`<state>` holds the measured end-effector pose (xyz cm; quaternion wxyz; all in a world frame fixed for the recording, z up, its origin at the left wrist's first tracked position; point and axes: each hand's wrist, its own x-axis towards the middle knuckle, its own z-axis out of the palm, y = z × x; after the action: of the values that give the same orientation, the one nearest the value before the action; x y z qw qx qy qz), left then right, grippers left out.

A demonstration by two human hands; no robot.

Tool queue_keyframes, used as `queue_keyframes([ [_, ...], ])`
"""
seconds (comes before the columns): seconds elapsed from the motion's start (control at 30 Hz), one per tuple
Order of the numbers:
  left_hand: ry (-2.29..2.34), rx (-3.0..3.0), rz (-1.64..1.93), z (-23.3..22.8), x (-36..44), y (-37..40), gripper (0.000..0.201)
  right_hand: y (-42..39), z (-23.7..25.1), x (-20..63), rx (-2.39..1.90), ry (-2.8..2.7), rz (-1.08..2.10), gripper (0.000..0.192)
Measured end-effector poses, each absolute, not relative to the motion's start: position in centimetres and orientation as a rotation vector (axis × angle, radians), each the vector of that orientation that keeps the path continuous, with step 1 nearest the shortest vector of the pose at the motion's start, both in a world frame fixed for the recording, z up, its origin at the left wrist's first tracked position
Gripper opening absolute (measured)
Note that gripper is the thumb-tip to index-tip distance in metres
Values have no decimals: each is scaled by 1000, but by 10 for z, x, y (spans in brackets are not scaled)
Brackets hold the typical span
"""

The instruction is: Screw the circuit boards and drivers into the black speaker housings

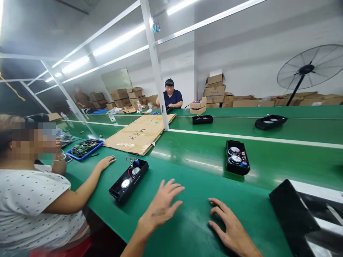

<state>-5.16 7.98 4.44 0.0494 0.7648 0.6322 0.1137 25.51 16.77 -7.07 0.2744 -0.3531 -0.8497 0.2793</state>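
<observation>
My left hand (165, 203) hovers over the green table mat with its fingers spread and nothing in it. To its left lies a black speaker housing (129, 181) holding two round silver speakers, a blue part and loose red wires. My right hand (227, 226) is further right, its fingers apart and slightly curled, also holding nothing. Beyond it, on the shiny green belt, rests another black speaker housing (237, 157) with two speakers and a blue part inside. A large black case (294, 217), partly cut off by the frame edge, stands right of my right hand.
A co-worker (34, 192) sits at the left, one arm on the table near a blue tray (85, 149) of circuit boards. Flattened cardboard (139, 134) lies by a white post (158, 67). More black housings (202, 119) sit across the belt, where another person (173, 96) works.
</observation>
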Motion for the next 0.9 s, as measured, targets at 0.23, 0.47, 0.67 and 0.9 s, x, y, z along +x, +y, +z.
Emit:
queue_keyframes([
  [0.23, 2832, 1966, 134, 26, -237, -35, 61, 170, -78, 250, -881, -2340, 628, 11],
  [0.47, 2557, 2177, 259, 37, -216, -12, 21, 162, -57, 252, -956, -2392, 662, 41],
  [0.67, 2363, 2302, 613, 10, -75, 35, 10, 117, -61, 233, -904, -2457, 649, 123],
  [0.9, 1705, 2611, 1070, -25, 77, 53, 17, 70, -106, 241, -961, -2203, 342, 109],
])
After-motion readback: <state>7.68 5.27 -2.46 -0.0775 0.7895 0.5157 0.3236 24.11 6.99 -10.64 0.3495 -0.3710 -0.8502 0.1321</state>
